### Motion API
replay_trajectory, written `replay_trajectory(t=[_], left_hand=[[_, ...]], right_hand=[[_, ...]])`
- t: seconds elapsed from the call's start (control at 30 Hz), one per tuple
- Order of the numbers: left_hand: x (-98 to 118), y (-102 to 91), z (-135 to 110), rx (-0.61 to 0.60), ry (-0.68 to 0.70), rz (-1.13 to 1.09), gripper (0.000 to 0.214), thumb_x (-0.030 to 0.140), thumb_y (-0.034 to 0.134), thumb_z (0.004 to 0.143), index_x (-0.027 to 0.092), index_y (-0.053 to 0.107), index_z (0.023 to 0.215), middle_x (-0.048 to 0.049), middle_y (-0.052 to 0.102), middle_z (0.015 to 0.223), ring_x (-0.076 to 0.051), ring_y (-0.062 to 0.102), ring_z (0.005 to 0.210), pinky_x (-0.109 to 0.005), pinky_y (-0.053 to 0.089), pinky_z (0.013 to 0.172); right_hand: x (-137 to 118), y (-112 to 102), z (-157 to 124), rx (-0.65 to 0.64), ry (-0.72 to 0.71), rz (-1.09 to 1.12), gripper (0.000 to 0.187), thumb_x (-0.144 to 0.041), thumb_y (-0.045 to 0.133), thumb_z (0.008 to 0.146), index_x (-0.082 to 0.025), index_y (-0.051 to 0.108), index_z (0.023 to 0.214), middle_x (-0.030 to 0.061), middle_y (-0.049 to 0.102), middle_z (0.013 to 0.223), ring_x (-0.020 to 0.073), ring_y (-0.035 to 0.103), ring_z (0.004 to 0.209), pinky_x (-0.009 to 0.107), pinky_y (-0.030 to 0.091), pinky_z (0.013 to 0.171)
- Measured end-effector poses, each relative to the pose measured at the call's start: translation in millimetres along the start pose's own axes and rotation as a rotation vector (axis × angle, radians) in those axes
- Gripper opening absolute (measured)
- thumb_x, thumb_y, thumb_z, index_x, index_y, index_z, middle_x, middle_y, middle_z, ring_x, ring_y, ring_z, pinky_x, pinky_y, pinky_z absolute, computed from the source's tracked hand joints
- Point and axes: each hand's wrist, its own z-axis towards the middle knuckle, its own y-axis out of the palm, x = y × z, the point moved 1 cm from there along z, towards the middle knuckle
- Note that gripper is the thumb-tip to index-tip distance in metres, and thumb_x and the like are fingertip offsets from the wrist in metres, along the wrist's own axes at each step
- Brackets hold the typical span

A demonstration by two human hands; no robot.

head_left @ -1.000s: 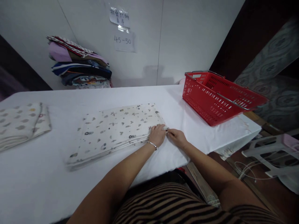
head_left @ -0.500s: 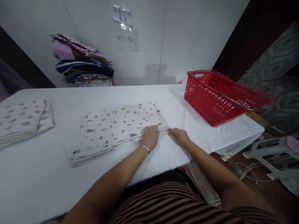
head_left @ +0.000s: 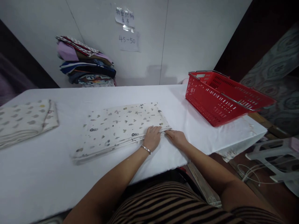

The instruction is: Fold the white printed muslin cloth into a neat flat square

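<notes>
A white cloth (head_left: 126,119) with small grey and beige prints lies folded in several layers on the table. My left hand (head_left: 152,137) rests palm down over its near edge, toward the right end, with the fingers lying on the top layer; a bracelet is on that wrist. Beside it, my right hand (head_left: 177,139) is closed on the layered edge at the cloth's near right corner. The right fingertips are partly hidden under the layers.
Another folded printed cloth (head_left: 25,121) lies at the left on the white-covered table (head_left: 46,180). A red basket (head_left: 217,99) stands at the right. Folded fabrics (head_left: 86,63) are stacked by the wall, below and left of paper signs (head_left: 127,39). A stool (head_left: 273,158) is at lower right.
My right hand has shifted slightly left along the cloth's edge, closer to my left hand. The whole view has moved a little; the cloth looks the same.
</notes>
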Motion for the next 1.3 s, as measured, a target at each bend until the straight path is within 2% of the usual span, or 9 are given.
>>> replay_trajectory(t=[0.23, 0.33, 0.43, 0.67, 1.03, 1.13, 1.3], left_hand=[[-1.4, -3.3, 0.5, 0.024, -0.021, -0.045, 0.021, 0.013, 0.046, 0.084, 0.018, 0.067, 0.082, -0.0056, 0.06, 0.123, -0.021, 0.051, 0.112, -0.042, 0.035, 0.1], [-2.3, -3.9, -0.1, 0.024, -0.033, -0.052, 0.021, 0.014, 0.046, 0.084, 0.018, 0.067, 0.081, -0.0053, 0.059, 0.123, -0.021, 0.051, 0.112, -0.041, 0.036, 0.099], [-2.4, -4.6, -0.4, -0.003, -0.046, -0.053, 0.02, 0.015, 0.047, 0.084, 0.018, 0.066, 0.079, -0.005, 0.059, 0.123, -0.022, 0.051, 0.112, -0.041, 0.037, 0.097], [-2.1, -10.5, -2.5, -0.049, -0.076, -0.039, 0.016, 0.015, 0.049, 0.082, 0.019, 0.063, 0.086, -0.0063, 0.057, 0.126, -0.023, 0.051, 0.111, -0.041, 0.04, 0.093], [-11.7, -24.4, -21.5, -0.063, -0.103, -0.02, 0.015, 0.015, 0.049, 0.083, 0.019, 0.063, 0.081, -0.0063, 0.056, 0.127, -0.022, 0.05, 0.113, -0.041, 0.04, 0.092], [-17.2, -29.0, -29.8, -0.055, -0.132, -0.016, 0.013, 0.017, 0.051, 0.082, 0.02, 0.063, 0.081, -0.0064, 0.056, 0.127, -0.023, 0.05, 0.113, -0.042, 0.04, 0.093], [-26.5, -32.8, -45.7, -0.018, -0.157, -0.024, 0.014, 0.015, 0.05, 0.082, 0.02, 0.063, 0.084, -0.0068, 0.057, 0.125, -0.023, 0.05, 0.113, -0.042, 0.04, 0.093]], right_hand=[[-10.3, -0.6, 5.0, -0.014, 0.0, -0.009, 0.028, -0.036, 0.036, 0.095, -0.028, 0.058, 0.111, 0.0011, 0.07, 0.093, 0.0151, 0.062, 0.074, 0.023, 0.035, 0.058], [-11.8, 2.5, 7.5, -0.026, -0.015, -0.012, 0.026, -0.033, 0.036, 0.095, -0.026, 0.06, 0.105, 0.0013, 0.07, 0.094, 0.0156, 0.062, 0.076, 0.023, 0.036, 0.058], [-9.5, 5.6, 7.4, -0.034, -0.04, -0.027, 0.026, -0.03, 0.036, 0.095, -0.023, 0.061, 0.097, 0.0017, 0.07, 0.09, 0.0163, 0.062, 0.077, 0.024, 0.036, 0.059], [-5.9, 2.8, 4.4, -0.047, -0.099, -0.021, 0.025, -0.028, 0.038, 0.094, -0.022, 0.063, 0.093, 0.0017, 0.07, 0.089, 0.0165, 0.062, 0.077, 0.025, 0.037, 0.059], [-1.7, 7.0, 4.2, -0.046, -0.086, 0.039, 0.028, -0.03, 0.037, 0.094, -0.025, 0.065, 0.099, 0.001, 0.07, 0.092, 0.0156, 0.062, 0.078, 0.024, 0.039, 0.063], [-4.8, 2.6, 4.2, -0.055, -0.072, 0.033, 0.029, -0.03, 0.036, 0.095, -0.025, 0.065, 0.095, 0.0008, 0.07, 0.089, 0.0158, 0.062, 0.076, 0.024, 0.039, 0.062], [-15.3, -2.4, 5.6, -0.057, -0.06, 0.008, 0.028, -0.03, 0.037, 0.094, -0.027, 0.064, 0.099, 0.0008, 0.07, 0.093, 0.0166, 0.062, 0.078, 0.024, 0.039, 0.062]])
